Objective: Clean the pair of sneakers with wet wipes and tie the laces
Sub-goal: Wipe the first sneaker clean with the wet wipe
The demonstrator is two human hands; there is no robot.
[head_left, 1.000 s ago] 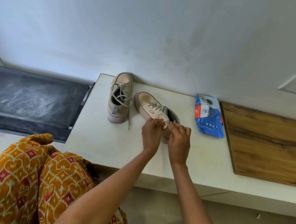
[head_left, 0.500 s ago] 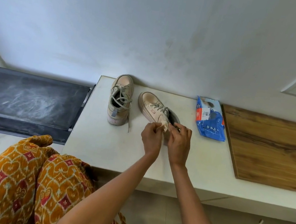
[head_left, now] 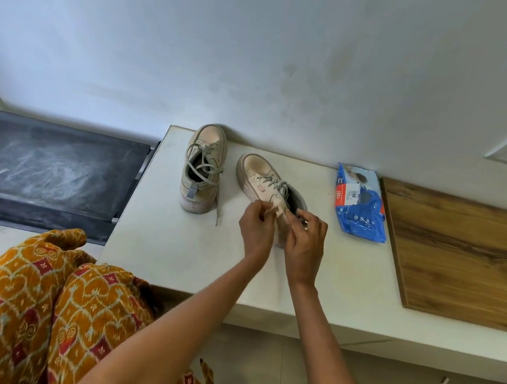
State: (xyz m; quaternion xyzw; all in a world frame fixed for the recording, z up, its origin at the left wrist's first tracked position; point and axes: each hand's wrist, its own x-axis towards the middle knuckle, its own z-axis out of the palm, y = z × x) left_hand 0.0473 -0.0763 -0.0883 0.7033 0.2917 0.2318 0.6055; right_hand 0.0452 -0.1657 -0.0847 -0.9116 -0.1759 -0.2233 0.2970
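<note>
Laces being tied on the beige canvas sneaker [head_left: 267, 182]

A lace end was pinched by the left hand [head_left: 256, 227] and by the right hand [head_left: 305, 245], probably for knotting.

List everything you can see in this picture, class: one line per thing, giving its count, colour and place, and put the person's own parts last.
sneakers: two, beige with grey laces, at the back of the white counter; the left one loosely laced, the right one angled, its heel end at the hands.
wet wipes pack: one, blue, on the counter right of the sneakers.
white counter: one, centre, against the wall.
wooden board: one, brown, right end of the counter.
dark platform: one, black, dusty, left of the counter.
patterned garment: one, orange and red, lower left.
left hand: pinches something pale at the right sneaker.
right hand: fingers curled at the same spot.
</note>
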